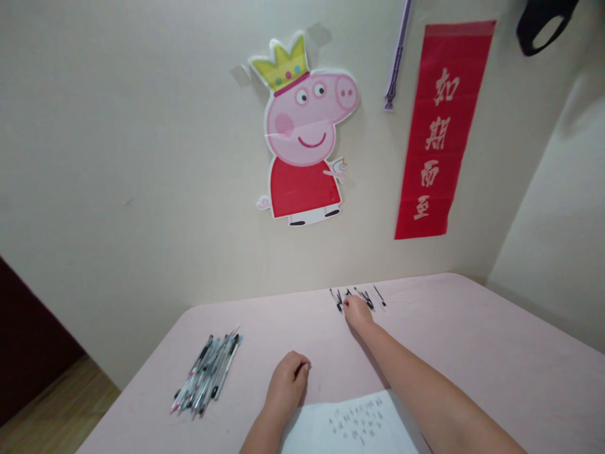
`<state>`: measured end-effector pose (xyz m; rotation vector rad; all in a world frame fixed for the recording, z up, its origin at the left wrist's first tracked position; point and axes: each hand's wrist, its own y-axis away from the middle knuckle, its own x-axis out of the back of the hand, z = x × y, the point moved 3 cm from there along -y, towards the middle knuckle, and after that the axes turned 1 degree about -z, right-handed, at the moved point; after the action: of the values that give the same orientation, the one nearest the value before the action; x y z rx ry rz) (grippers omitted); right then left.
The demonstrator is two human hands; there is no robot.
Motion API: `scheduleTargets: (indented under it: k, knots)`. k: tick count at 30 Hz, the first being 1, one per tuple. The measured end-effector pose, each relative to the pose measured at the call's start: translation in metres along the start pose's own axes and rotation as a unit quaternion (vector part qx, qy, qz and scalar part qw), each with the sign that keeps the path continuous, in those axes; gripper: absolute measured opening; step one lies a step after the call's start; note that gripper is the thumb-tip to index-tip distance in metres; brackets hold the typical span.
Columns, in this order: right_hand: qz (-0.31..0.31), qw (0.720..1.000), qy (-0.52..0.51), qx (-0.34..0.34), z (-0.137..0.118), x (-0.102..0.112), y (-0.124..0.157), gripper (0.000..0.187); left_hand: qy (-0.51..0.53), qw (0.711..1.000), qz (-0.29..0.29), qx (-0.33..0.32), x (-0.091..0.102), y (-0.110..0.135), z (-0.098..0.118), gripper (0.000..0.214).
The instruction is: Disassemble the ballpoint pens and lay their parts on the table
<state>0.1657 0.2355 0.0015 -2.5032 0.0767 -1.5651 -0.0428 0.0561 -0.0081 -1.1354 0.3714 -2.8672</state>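
My right hand (358,311) reaches far across the pink table (472,353), its fingers closed among several small black pen parts (366,296) lying near the wall. What the fingers hold is too small to make out. My left hand (288,378) rests on the table as a loose fist, close to me, with nothing visible in it. A heap of several pens (208,375) lies to its left. A white sheet (359,425) with small printed marks lies between my forearms at the near edge.
The table stands against a cream wall with a cartoon pig cut-out (305,132), a red banner (439,126) and a hanging purple strip (397,57). Wooden floor (51,410) shows beyond the table's left edge. A dark object (543,25) hangs top right.
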Motion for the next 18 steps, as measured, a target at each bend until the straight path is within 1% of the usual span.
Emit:
scheduleTargets:
  k: [6,10,12,14,18]
  knots:
    - [0.003,0.999,-0.021,-0.027,-0.005,-0.008,-0.007,0.017,0.006,1.0,-0.007,0.009,0.002,0.0,0.003,0.02]
    - [0.011,0.999,-0.045,-0.023,-0.001,-0.001,0.002,0.02,0.003,1.0,-0.006,0.001,0.001,-0.001,0.001,0.02]
    - [0.011,0.998,-0.059,-0.011,-0.001,0.004,0.013,0.023,0.002,1.0,-0.005,-0.005,0.0,-0.001,-0.001,0.02]
    - [0.001,0.997,-0.075,0.012,-0.005,0.006,0.033,0.025,0.002,1.0,-0.003,-0.008,0.0,-0.001,-0.002,0.02]
    - [-0.045,0.99,-0.105,0.078,-0.028,0.002,0.089,0.02,-0.002,1.0,-0.001,-0.012,0.0,0.0,0.0,0.022]
